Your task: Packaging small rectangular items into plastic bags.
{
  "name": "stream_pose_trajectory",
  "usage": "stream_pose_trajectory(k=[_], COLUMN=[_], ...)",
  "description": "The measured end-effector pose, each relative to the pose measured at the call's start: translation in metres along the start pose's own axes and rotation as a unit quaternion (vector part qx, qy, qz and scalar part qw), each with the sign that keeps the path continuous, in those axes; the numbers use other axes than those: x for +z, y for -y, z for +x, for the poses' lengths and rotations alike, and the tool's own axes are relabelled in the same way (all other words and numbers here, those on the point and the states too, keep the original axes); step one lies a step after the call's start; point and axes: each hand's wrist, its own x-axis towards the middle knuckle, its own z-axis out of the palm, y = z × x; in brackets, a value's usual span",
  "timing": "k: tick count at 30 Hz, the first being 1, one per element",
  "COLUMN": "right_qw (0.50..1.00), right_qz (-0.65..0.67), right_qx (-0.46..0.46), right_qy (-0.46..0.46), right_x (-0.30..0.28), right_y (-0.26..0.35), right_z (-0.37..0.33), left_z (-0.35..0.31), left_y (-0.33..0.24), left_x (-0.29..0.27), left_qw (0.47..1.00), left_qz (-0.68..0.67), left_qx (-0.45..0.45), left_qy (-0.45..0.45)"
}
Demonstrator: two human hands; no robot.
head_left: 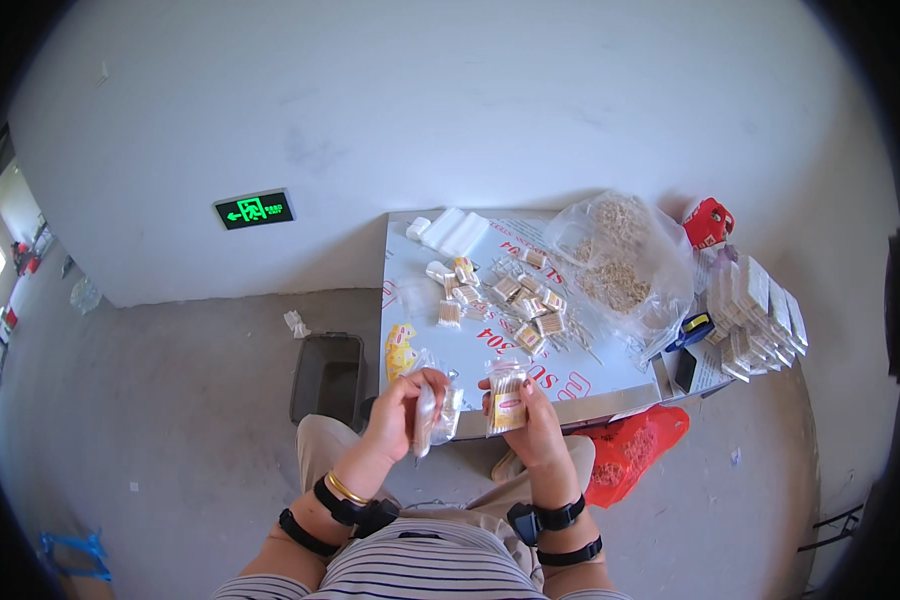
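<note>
My left hand (402,415) is closed round small clear packets of cotton swabs (450,412), held just off the table's near edge. My right hand (538,425) grips another clear packet of cotton swabs (507,402) upright, its yellow and red label facing me. The two hands are apart. Beyond them, several bundles of swabs (530,338) lie heaped on the metal-topped table (440,365). Loose swabs are scattered beside that heap. Yellow labels (400,350) lie at the table's left edge, near my left hand.
A large clear bag of swabs (615,285) lies at the table's back right. Stacked white packs (755,310), a blue tape dispenser (692,330) and a dark phone (686,370) are farther right. A grey bin (328,350) stands left; a red bag (635,455) lies below right.
</note>
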Motion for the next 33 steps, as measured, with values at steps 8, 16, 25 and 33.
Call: stream_pose_trajectory(k=[8,16,25,33], right_qw=[0.970,0.927,0.866,0.798], right_qz=[-0.212,-0.313,-0.404,-0.516], right_qx=[-0.104,-0.185,-0.293,-0.311], right_qy=[0.056,0.088,-0.004,0.013], right_x=[0.028,0.042,0.050,0.056], right_y=[0.002,0.012,0.017,0.024], right_z=[-0.025,-0.030,-0.031,-0.027], left_z=[-0.014,-0.030,-0.037,-0.036], left_y=[-0.003,-0.012,-0.016,-0.019], left_x=[0.046,0.056,0.056,0.050], left_qw=[0.877,0.835,0.794,0.812], left_qz=[0.407,0.448,0.476,0.459], left_qx=[0.254,0.318,0.378,0.359], left_qy=[0.017,0.015,0.011,0.010])
